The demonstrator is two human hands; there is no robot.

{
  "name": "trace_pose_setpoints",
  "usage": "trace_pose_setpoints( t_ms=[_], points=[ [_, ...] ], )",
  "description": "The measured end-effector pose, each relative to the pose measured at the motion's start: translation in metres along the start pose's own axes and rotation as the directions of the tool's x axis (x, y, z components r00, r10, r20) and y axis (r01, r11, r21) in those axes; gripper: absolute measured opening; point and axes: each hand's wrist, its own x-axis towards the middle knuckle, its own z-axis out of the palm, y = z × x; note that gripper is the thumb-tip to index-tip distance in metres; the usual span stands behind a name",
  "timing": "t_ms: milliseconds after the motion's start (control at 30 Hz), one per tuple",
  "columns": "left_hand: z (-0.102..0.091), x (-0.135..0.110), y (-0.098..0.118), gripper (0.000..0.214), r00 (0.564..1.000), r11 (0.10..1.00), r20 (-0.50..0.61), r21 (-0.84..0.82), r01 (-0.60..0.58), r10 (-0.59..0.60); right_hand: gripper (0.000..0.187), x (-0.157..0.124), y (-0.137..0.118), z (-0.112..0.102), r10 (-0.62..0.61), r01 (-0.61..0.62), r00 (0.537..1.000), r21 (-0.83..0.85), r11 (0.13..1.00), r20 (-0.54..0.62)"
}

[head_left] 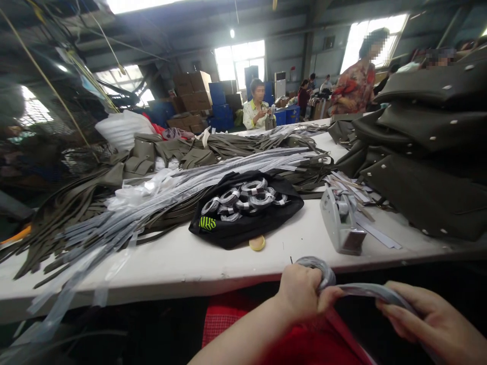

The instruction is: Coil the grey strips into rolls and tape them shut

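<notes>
A grey strap in clear plastic wrap is partly wound into a coil at the table's front edge. My left hand is closed around that coil. To the right, my right hand grips the strap's loose length between thumb and fingers, and a stretch of it spans the gap between both hands. Beyond my hands lies a black cloth bag with green lettering, holding several coiled, banded straps. A grey tape dispenser stands on the table just past my hands.
Long wrapped straps and dark olive strips cover the left of the white table. Dark olive pieces with studs are piled high at right. A yellow roll lies by the bag. Several people work beyond.
</notes>
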Motion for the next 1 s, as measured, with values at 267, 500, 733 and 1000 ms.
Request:
trace_pose_setpoints(
  t_ms=[267,500,733,1000],
  points=[
    [-0.001,0.015,0.004,0.078,0.805,0.267,0.557,-0.760,0.593,-0.203,0.058,0.040,0.014,0.004,0.003,-0.006,1.000,-0.233,0.972,-0.017],
    [0.019,0.024,0.014,0.068,0.931,0.065,0.236,-0.962,0.264,-0.278,0.074,0.029,-0.010,0.101,0.197,-0.237,0.971,0.612,0.754,0.133],
    [0.007,0.006,0.027,0.038,0.996,0.862,0.002,-0.501,0.077,-0.088,0.051,0.033,-0.027,0.095,0.284,-0.342,0.928,0.855,0.390,0.241],
    [-0.004,0.012,0.008,0.031,0.918,0.997,0.388,-0.036,-0.072,0.080,0.034,0.019,-0.013,0.071,0.193,-0.400,0.913,0.687,0.607,0.360]
  ],
)
